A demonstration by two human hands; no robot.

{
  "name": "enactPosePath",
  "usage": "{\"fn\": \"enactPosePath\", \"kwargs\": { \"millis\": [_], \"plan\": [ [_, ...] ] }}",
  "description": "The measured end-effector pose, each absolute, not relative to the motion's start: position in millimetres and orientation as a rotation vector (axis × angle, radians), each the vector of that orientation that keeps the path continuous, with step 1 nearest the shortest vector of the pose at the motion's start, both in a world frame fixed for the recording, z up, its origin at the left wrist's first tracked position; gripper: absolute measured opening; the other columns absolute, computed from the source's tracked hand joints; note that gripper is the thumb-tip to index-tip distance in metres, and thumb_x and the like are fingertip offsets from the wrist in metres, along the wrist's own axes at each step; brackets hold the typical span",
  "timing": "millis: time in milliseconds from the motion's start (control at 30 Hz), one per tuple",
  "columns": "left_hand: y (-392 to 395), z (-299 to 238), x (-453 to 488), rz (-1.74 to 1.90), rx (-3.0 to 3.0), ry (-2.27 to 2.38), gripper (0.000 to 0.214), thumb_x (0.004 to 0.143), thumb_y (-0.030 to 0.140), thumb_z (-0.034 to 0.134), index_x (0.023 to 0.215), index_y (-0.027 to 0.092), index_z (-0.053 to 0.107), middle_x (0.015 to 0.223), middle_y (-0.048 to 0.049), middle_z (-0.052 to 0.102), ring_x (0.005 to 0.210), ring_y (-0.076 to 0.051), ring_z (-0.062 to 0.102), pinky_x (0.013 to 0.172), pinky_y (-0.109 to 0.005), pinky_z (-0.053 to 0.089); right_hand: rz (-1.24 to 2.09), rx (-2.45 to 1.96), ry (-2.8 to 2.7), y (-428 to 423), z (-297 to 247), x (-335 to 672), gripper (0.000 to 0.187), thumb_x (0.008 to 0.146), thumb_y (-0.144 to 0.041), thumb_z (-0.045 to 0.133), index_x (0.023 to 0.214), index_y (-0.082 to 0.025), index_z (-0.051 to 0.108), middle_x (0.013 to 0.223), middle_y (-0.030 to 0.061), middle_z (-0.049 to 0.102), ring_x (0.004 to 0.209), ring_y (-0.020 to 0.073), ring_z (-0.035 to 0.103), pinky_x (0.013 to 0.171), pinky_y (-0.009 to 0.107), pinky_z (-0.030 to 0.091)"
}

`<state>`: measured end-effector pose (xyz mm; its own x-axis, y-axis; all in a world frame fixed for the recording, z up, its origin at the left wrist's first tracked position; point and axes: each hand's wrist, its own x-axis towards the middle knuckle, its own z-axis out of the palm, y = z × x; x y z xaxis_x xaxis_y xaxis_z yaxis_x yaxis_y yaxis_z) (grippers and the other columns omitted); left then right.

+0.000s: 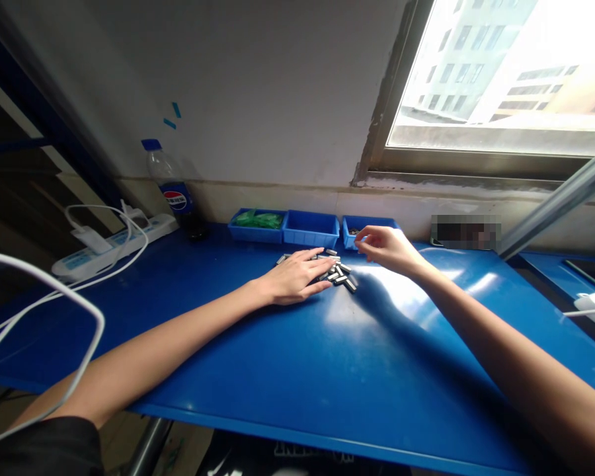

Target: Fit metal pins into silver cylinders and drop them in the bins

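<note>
My left hand (297, 276) lies palm down with its fingers spread over a pile of small black-and-silver pieces (340, 278), hiding part of it. The pieces look short and oblong; their exact kind is too small to make out. My right hand (387, 247) is raised just in front of the right blue bin (371, 225), its thumb and fingers drawn together. Whatever may be between those fingertips is hidden. Some small bits show inside that bin, partly behind the hand.
Along the wall stand a middle blue bin (311, 229) and a left blue bin (255, 233) holding green plastic. A cola bottle (177, 195) and a white power strip (114, 248) with cables are at the left. A metal bar (555, 201) slants across the right of the blue table (287, 370).
</note>
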<state>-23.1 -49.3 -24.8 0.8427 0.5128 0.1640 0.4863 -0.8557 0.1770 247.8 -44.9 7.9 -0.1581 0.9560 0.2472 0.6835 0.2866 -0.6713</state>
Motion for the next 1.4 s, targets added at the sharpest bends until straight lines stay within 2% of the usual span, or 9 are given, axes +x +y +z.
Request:
{"fn": "enactPosePath", "kwargs": {
  "millis": [133, 233, 433, 667, 833, 967, 1067, 1200, 1400],
  "plan": [
    [-47.7, -24.7, -16.6, 0.201, 2.881, 0.849, 0.071, 0.106, 0.061, 0.029, 0.163, 0.020, 0.032, 0.172, -0.0103, 0.024, 0.160, -0.034, 0.015, 0.127, -0.052, 0.022, 0.460, -1.391, -1.953, -54.2, -19.3, 250.9, 0.021, 0.089, -0.039, 0.065, 0.093, -0.020, 0.071, 0.075, 0.0032, 0.073, 0.059, 0.0160, 0.063, 0.057, 0.028, 0.048],
    [-45.2, -23.4, -9.2, 0.158, 2.859, 0.884, 0.072, 0.105, 0.065, 0.025, 0.164, 0.024, 0.030, 0.173, -0.0090, 0.020, 0.161, -0.035, 0.011, 0.128, -0.054, 0.019, 0.444, -1.381, -1.940, -55.2, -31.7, 254.7, 0.022, 0.089, -0.040, 0.064, 0.094, -0.020, 0.070, 0.075, 0.0030, 0.071, 0.059, 0.0159, 0.061, 0.060, 0.029, 0.048],
    [-39.0, -23.2, 11.8, 0.154, 2.862, 0.919, 0.071, 0.104, 0.066, 0.026, 0.164, 0.026, 0.032, 0.172, -0.0090, 0.024, 0.160, -0.037, 0.014, 0.126, -0.056, 0.020, 0.477, -1.438, -1.911, -52.7, -36.8, 260.7, 0.021, 0.086, -0.039, 0.063, 0.091, -0.020, 0.070, 0.074, 0.0029, 0.071, 0.059, 0.0164, 0.061, 0.059, 0.029, 0.047],
    [-37.6, -25.5, 30.6, 0.240, 2.881, 1.011, 0.068, 0.106, 0.059, 0.029, 0.157, 0.017, 0.043, 0.159, -0.0156, 0.047, 0.150, -0.037, 0.033, 0.117, -0.054, 0.035, 0.599, -1.440, -1.985, -52.9, -31.5, 266.9, 0.022, 0.081, -0.032, 0.067, 0.098, -0.020, 0.072, 0.077, 0.0008, 0.069, 0.058, 0.0144, 0.059, 0.058, 0.028, 0.045],
    [-41.2, -27.0, 24.6, 0.281, 2.891, 0.981, 0.061, 0.108, 0.051, 0.028, 0.154, 0.016, 0.048, 0.162, -0.0147, 0.044, 0.154, -0.034, 0.031, 0.122, -0.052, 0.029, 0.885, -1.316, -2.094, -58.6, -21.8, 274.9, 0.060, 0.077, -0.045, 0.080, 0.131, -0.023, 0.063, 0.114, 0.0074, 0.072, 0.061, 0.0129, 0.059, 0.057, 0.030, 0.050],
    [-42.8, -29.3, 9.3, 0.231, 2.883, 1.012, 0.059, 0.109, 0.046, 0.028, 0.158, 0.015, 0.042, 0.166, -0.0154, 0.037, 0.156, -0.034, 0.028, 0.124, -0.053, 0.027, 0.749, -1.207, -2.290, -62.8, -20.6, 269.3, 0.093, 0.063, -0.058, 0.091, 0.144, -0.026, 0.057, 0.127, 0.0108, 0.066, 0.066, 0.0142, 0.057, 0.062, 0.033, 0.054],
    [-43.7, -29.3, -3.1, 0.291, 2.903, 0.955, 0.055, 0.109, 0.043, 0.032, 0.156, 0.017, 0.045, 0.164, -0.0135, 0.041, 0.154, -0.032, 0.032, 0.124, -0.051, 0.028, 0.539, -1.158, -2.359, -61.3, -26.0, 262.7, 0.086, 0.066, -0.065, 0.088, 0.137, -0.023, 0.064, 0.114, 0.0100, 0.068, 0.065, 0.0150, 0.056, 0.064, 0.033, 0.053],
    [-46.4, -26.1, -14.6, 0.507, 2.911, 0.914, 0.041, 0.105, 0.039, 0.046, 0.132, 0.017, 0.067, 0.139, -0.0134, 0.064, 0.132, -0.028, 0.055, 0.112, -0.043, 0.045, 0.395, -1.127, -2.319, -56.5, -35.5, 259.2, 0.063, 0.076, -0.067, 0.080, 0.118, -0.021, 0.072, 0.103, 0.0089, 0.070, 0.064, 0.0157, 0.057, 0.063, 0.032, 0.051],
    [-48.7, -27.2, -15.0, 0.618, 2.929, 0.851, 0.030, 0.102, 0.030, 0.053, 0.119, 0.017, 0.074, 0.121, -0.0105, 0.072, 0.115, -0.025, 0.063, 0.102, -0.041, 0.051, 0.445, -1.188, -2.192, -55.2, -40.1, 252.7, 0.042, 0.082, -0.062, 0.076, 0.088, -0.021, 0.070, 0.071, 0.0025, 0.067, 0.058, 0.0156, 0.056, 0.055, 0.028, 0.046]
  ]
}}
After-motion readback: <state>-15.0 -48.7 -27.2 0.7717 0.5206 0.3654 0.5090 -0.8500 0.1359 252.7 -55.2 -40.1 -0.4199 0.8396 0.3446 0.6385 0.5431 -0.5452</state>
